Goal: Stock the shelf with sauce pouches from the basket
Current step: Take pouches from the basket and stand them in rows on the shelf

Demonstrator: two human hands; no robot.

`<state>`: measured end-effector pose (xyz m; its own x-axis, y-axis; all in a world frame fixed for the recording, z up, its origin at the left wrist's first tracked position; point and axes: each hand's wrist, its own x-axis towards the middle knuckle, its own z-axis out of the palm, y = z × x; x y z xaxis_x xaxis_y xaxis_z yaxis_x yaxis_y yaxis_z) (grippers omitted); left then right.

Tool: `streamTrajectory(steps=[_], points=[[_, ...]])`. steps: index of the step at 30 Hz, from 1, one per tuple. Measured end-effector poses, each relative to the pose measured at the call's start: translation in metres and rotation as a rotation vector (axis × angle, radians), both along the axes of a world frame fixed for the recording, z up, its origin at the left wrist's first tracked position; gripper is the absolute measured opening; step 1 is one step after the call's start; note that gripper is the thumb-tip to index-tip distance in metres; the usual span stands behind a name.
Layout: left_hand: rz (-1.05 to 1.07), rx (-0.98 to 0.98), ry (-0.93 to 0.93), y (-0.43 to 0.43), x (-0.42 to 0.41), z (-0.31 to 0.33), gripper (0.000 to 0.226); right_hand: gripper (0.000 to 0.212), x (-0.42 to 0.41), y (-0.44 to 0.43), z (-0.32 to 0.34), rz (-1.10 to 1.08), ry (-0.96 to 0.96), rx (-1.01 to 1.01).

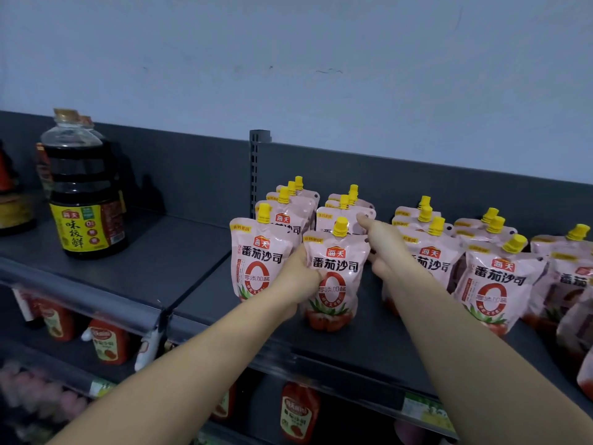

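Observation:
Pink sauce pouches with yellow caps stand in several rows on the dark top shelf (199, 284). My left hand (300, 277) grips the left side of the front pouch (337, 271) of the second row, which stands upright on the shelf. My right hand (383, 242) rests against that pouch's right side, its index finger stretched toward the pouch behind it (340, 216). The leftmost row's front pouch (253, 255) stands just left of my left hand. More pouches (494, 281) fill the rows to the right. No basket is in view.
Large dark soy sauce bottles (85, 194) stand on the shelf's left section. A slotted upright post (256, 168) divides the back panel. Red ketchup bottles (298, 412) sit on the lower shelf. Bare shelf surface lies in front of the pouches and between the bottles and pouches.

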<state>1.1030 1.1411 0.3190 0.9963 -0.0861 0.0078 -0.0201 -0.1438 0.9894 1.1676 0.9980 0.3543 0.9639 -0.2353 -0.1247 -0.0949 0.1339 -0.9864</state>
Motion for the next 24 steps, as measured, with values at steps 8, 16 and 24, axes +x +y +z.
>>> streamTrajectory(steps=[8, 16, 24], points=[[0.022, -0.02, -0.005, 0.0, 0.003, -0.002, 0.044, 0.003, 0.006, 0.0, 0.001, -0.051, 0.101, 0.027], [0.028, 0.001, -0.011, 0.0, 0.003, 0.0, 0.046, 0.039, 0.005, -0.007, 0.005, 0.008, 0.008, -0.157], [0.004, -0.038, 0.039, -0.001, 0.0, 0.003, 0.047, 0.04, 0.0, -0.007, 0.02, 0.032, 0.085, -0.265]])
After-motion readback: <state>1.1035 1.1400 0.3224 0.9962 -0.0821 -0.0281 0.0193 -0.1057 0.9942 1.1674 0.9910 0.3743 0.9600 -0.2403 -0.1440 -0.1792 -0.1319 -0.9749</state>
